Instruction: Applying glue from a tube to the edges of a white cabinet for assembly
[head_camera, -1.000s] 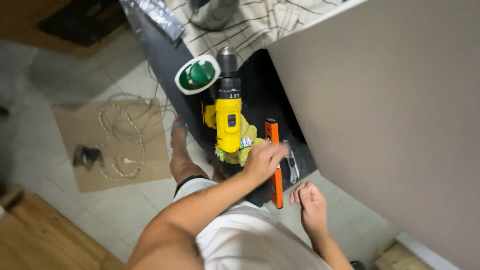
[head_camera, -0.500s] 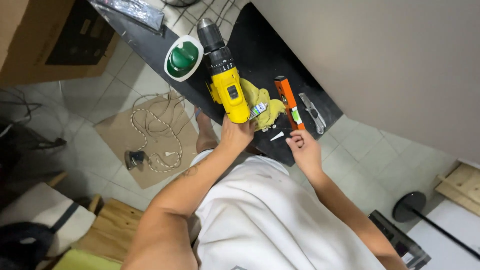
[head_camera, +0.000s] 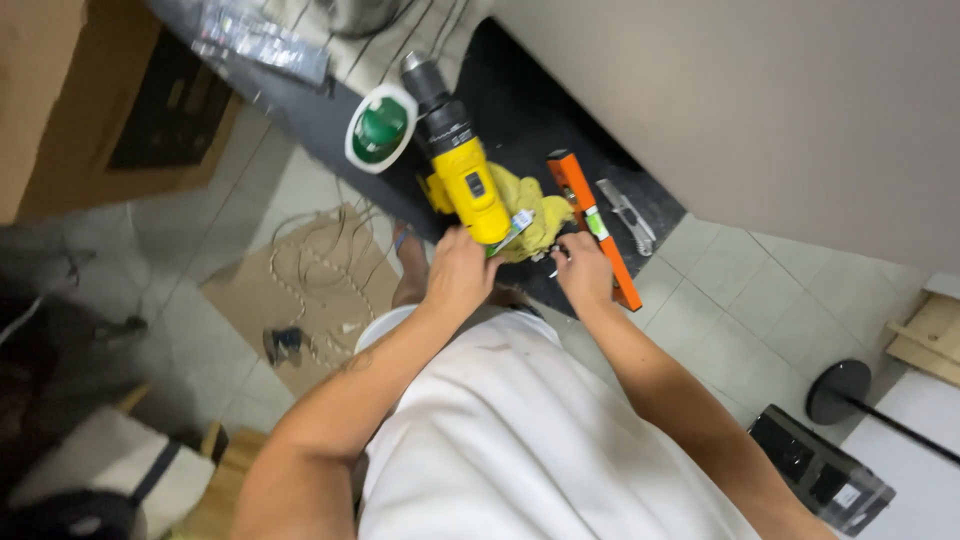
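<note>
Your left hand (head_camera: 458, 272) grips the base of the yellow drill (head_camera: 465, 175) lying on the dark worktop (head_camera: 520, 110), steadying it, while your right hand (head_camera: 583, 272), just right of the drill, pinches a small metal piece (head_camera: 556, 256) in narrow fingers beside the orange level (head_camera: 590, 225).

Single head-worn camera, looking steeply down over the person's chest and forearms. Near view: black countertop (head_camera: 520, 110) fills upper centre, tiled floor (head_camera: 740, 290) beyond and below. Frame tilted, counter running diagonally. No second view.
</note>
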